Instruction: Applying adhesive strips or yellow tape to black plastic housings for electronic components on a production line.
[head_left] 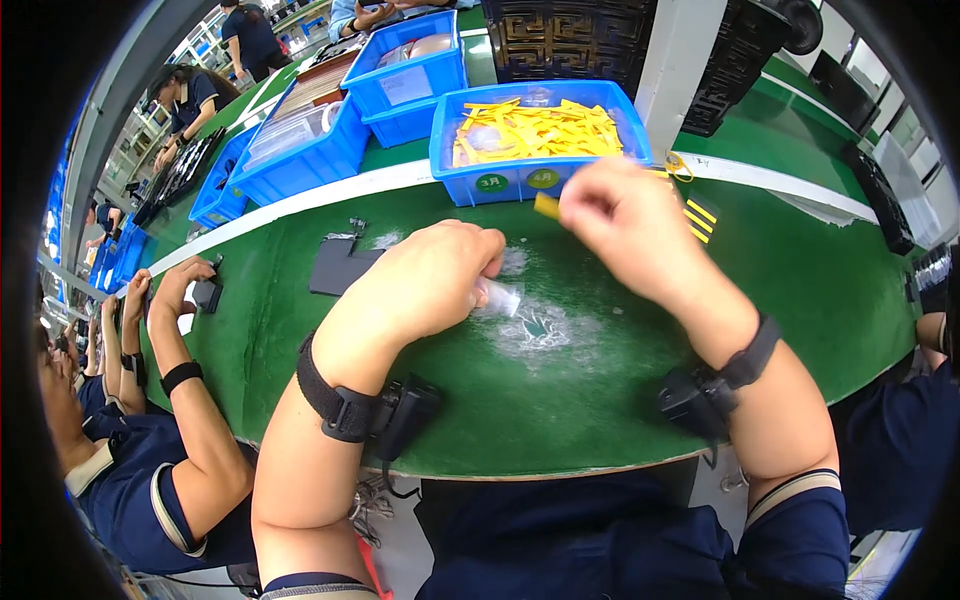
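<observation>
My left hand (425, 278) is closed over the table, with a small translucent whitish plastic piece (500, 298) poking out from its fingers. What else it grips is hidden behind the knuckles. Farther right, my right hand (635, 230) is raised in a pinch, slightly blurred, and a short yellow strip (547, 206) sticks out at its fingertips. Just beyond that hand stands a blue bin (455, 185) heaped with yellow strips (540, 130). Several more yellow strips (700, 220) lie in a row on the table to its right.
Flat black pieces (340, 268) lie left of my left hand. Whitish scuffs mark the green tabletop (540, 420). More blue bins (305, 150) line the back, beside a white post (680, 80). At left, a co-worker's hand (185, 285) is by a small black part (207, 295).
</observation>
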